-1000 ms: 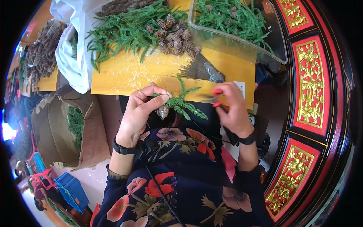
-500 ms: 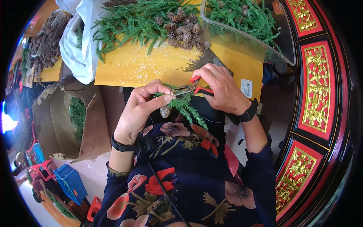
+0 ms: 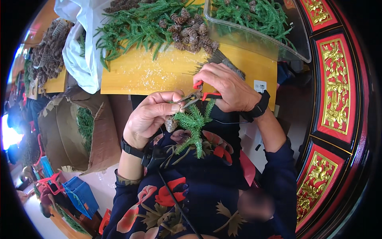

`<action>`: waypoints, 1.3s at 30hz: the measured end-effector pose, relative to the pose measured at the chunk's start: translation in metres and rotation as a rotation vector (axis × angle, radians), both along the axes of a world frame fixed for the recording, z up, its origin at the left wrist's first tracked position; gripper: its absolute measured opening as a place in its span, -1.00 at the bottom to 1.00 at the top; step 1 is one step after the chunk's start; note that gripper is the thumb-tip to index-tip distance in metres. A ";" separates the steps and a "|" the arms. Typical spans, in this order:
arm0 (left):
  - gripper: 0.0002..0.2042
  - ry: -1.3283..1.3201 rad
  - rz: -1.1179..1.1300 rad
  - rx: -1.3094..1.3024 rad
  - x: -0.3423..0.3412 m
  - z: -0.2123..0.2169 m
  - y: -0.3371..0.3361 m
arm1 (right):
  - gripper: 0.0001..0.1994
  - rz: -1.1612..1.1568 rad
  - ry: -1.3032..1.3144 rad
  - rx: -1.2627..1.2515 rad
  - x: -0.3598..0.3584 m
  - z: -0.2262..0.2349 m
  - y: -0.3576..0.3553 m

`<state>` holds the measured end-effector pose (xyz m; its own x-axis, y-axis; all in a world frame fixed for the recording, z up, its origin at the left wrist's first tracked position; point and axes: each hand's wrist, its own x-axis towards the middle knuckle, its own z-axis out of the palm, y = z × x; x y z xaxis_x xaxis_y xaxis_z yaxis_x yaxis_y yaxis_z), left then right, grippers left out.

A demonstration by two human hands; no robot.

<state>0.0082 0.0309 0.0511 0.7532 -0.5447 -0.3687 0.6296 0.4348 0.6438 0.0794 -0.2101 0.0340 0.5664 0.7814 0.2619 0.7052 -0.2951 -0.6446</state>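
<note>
Left hand [image 3: 153, 117] fingers pinch green fir sprig [image 3: 193, 126] with small pine cone [image 3: 171, 124] over lap. Right hand [image 3: 227, 87] fingers curled tight around red-handled pliers [image 3: 195, 95], tips at sprig stem, near yellow table [image 3: 151, 75] edge.

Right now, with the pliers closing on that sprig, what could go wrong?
The red-handled metal pliers in the right hand work right beside the left hand's fingertips, so a slip might pinch them. The small brown pine cone under the green fir sprig could drop into the lap.
</note>
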 end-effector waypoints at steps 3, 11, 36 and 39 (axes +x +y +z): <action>-0.88 0.008 0.024 0.035 0.000 0.001 0.000 | -0.66 -0.016 0.010 -0.006 0.000 0.000 -0.001; -0.93 -0.251 0.228 0.534 -0.003 0.009 -0.008 | -0.73 -0.209 0.191 -0.287 -0.017 0.002 -0.001; -0.87 -0.057 0.168 -0.027 0.002 -0.007 0.001 | -0.71 -0.054 0.078 -0.056 0.002 -0.002 0.014; -0.88 -0.223 0.391 0.394 -0.001 -0.003 -0.006 | -0.72 -0.173 0.149 -0.159 -0.013 -0.001 0.013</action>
<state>0.0072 0.0246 0.0484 0.9528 -0.0660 -0.2964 0.3020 0.3083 0.9021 0.0667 -0.1972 0.0333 0.7181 0.6944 0.0472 0.5363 -0.5088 -0.6735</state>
